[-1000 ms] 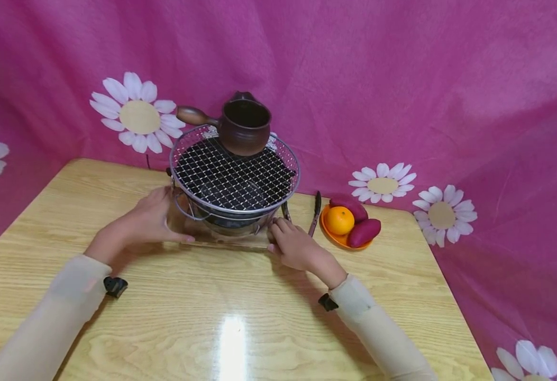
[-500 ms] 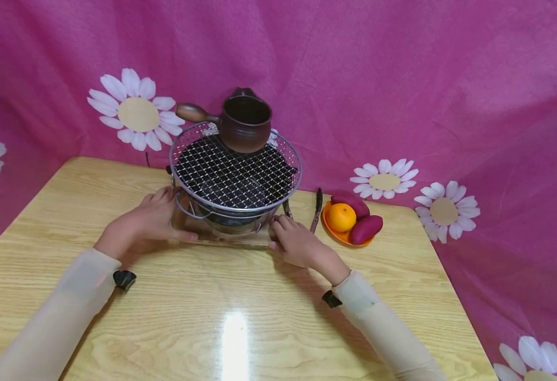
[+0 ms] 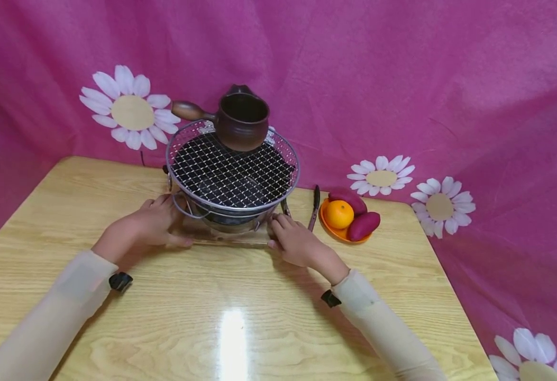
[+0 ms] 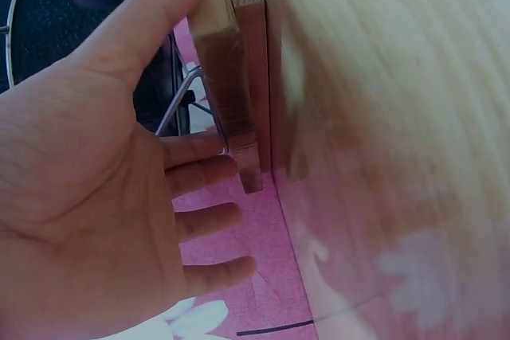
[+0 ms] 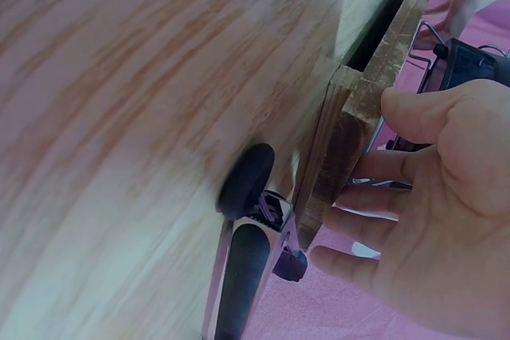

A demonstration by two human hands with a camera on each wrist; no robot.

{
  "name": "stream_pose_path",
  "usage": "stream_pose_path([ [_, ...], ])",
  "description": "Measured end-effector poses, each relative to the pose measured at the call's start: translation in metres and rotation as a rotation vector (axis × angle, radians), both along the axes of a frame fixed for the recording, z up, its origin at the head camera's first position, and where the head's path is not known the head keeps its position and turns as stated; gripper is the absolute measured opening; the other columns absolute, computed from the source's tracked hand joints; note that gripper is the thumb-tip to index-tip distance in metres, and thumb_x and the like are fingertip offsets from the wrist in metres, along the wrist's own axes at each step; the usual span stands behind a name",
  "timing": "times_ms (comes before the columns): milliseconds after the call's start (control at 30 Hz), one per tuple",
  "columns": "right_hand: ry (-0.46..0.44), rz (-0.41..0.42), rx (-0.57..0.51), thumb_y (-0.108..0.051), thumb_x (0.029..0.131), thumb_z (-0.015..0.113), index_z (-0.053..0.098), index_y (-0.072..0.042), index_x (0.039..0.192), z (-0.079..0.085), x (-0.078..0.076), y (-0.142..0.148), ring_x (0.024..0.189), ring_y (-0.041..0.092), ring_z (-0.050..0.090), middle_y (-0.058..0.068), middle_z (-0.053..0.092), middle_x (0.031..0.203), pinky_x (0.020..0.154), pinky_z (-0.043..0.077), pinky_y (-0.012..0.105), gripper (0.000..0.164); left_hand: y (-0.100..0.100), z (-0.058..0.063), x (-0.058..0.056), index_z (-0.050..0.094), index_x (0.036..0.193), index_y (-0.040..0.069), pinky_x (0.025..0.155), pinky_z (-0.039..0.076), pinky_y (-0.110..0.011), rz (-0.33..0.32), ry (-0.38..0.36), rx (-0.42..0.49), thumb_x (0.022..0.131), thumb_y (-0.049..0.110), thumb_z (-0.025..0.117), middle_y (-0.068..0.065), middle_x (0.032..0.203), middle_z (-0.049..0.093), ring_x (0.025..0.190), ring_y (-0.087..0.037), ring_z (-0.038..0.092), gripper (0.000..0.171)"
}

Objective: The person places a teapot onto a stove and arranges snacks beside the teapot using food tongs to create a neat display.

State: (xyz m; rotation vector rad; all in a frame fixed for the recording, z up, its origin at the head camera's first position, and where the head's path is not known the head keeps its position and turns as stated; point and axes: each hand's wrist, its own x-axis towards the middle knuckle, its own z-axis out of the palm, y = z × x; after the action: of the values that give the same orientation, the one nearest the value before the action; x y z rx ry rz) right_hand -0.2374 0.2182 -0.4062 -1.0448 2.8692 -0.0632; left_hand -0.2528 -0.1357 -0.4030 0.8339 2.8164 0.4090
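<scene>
In the head view a round charcoal grill with a wire-mesh top (image 3: 233, 172) stands on a low wooden board (image 3: 230, 242) near the back of the table. On the mesh, toward the rear, sits a dark brown clay pot (image 3: 242, 124) with a wooden side handle. My left hand (image 3: 152, 222) holds the board's left end, thumb on its front edge and fingers at the side, also seen on the board (image 4: 227, 77) in the left wrist view. At the right end my right hand (image 3: 294, 241) grips the board's corner, its thumb (image 5: 418, 113) against the front edge.
Dark-tipped tongs (image 3: 314, 209) lie just right of the right hand. Beyond them, an orange plate (image 3: 342, 236) bears an orange (image 3: 339, 214) and purple sweet potatoes (image 3: 364, 226). A pink flowered cloth (image 3: 330, 79) hangs behind the wooden table (image 3: 173, 317).
My left wrist has shifted slightly right, toward the board. The right hand stays at its corner. The grill and pot stand nearly as before; the head view has shifted a little.
</scene>
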Motion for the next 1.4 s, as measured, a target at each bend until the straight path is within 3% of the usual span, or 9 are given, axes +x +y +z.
stream_pose_path([
  [233, -0.027, -0.037, -0.010, -0.029, 0.106, 0.054, 0.048, 0.003, 0.139, 0.002, 0.003, 0.002, 0.137, 0.037, 0.046, 0.023, 0.046, 0.147, 0.110, 0.044, 0.054, 0.046, 0.002, 0.002, 0.003, 0.029, 0.154, -0.008, 0.106, 0.034, -0.074, -0.042, 0.015, -0.004, 0.089, 0.054, 0.072, -0.035, 0.160, 0.024, 0.145, -0.056, 0.027, 0.099],
  [433, -0.042, -0.059, -0.055, -0.030, 0.104, 0.057, 0.049, 0.003, 0.139, 0.002, 0.003, 0.007, 0.133, 0.037, 0.049, 0.022, 0.048, 0.144, 0.110, 0.044, 0.053, 0.049, 0.004, 0.002, 0.003, 0.028, 0.155, -0.010, 0.105, 0.035, -0.073, -0.059, 0.051, 0.014, 0.089, 0.051, 0.074, -0.034, 0.160, 0.027, 0.145, -0.054, 0.029, 0.100],
  [700, -0.020, -0.018, -0.121, -0.033, 0.103, 0.060, 0.049, 0.003, 0.144, -0.003, -0.002, 0.016, 0.137, 0.038, 0.051, 0.022, 0.048, 0.149, 0.116, 0.040, 0.052, 0.056, 0.002, 0.001, 0.002, 0.026, 0.156, -0.008, 0.106, 0.036, -0.073, -0.059, 0.053, 0.006, 0.090, 0.052, 0.072, -0.034, 0.161, 0.026, 0.146, -0.055, 0.028, 0.101],
  [833, -0.012, -0.025, -0.162, -0.031, 0.104, 0.058, 0.053, 0.002, 0.143, -0.002, -0.004, 0.020, 0.139, 0.040, 0.049, 0.023, 0.050, 0.149, 0.118, 0.038, 0.053, 0.052, 0.000, -0.002, 0.001, 0.028, 0.156, -0.007, 0.104, 0.038, -0.072, -0.062, 0.083, 0.003, 0.089, 0.054, 0.073, -0.035, 0.159, 0.030, 0.144, -0.055, 0.032, 0.101],
  [1067, 0.141, -0.163, -0.176, -0.031, 0.102, 0.061, 0.058, -0.004, 0.140, 0.002, -0.006, 0.030, 0.130, 0.037, 0.056, 0.020, 0.057, 0.140, 0.111, 0.045, 0.053, 0.046, -0.001, -0.005, 0.001, 0.026, 0.157, -0.005, 0.103, 0.039, -0.072, -0.065, 0.077, 0.021, 0.089, 0.052, 0.073, -0.033, 0.162, 0.025, 0.145, -0.053, 0.033, 0.101],
  [1267, 0.274, -0.300, -0.080, -0.036, 0.101, 0.062, 0.053, -0.006, 0.141, 0.000, -0.005, 0.035, 0.128, 0.036, 0.053, 0.021, 0.055, 0.137, 0.103, 0.048, 0.053, 0.051, -0.002, -0.005, 0.002, 0.017, 0.158, -0.008, 0.106, 0.035, -0.075, -0.063, 0.032, 0.020, 0.092, 0.052, 0.070, -0.034, 0.164, 0.017, 0.146, -0.056, 0.026, 0.103],
  [1400, 0.326, -0.353, -0.004, -0.041, 0.101, 0.060, 0.047, -0.003, 0.141, -0.002, -0.005, 0.035, 0.125, 0.039, 0.052, 0.025, 0.052, 0.136, 0.103, 0.047, 0.053, 0.057, -0.003, -0.005, 0.003, 0.019, 0.156, -0.012, 0.105, 0.035, -0.074, -0.064, 0.041, 0.010, 0.092, 0.052, 0.070, -0.037, 0.162, 0.017, 0.145, -0.057, 0.026, 0.104],
])
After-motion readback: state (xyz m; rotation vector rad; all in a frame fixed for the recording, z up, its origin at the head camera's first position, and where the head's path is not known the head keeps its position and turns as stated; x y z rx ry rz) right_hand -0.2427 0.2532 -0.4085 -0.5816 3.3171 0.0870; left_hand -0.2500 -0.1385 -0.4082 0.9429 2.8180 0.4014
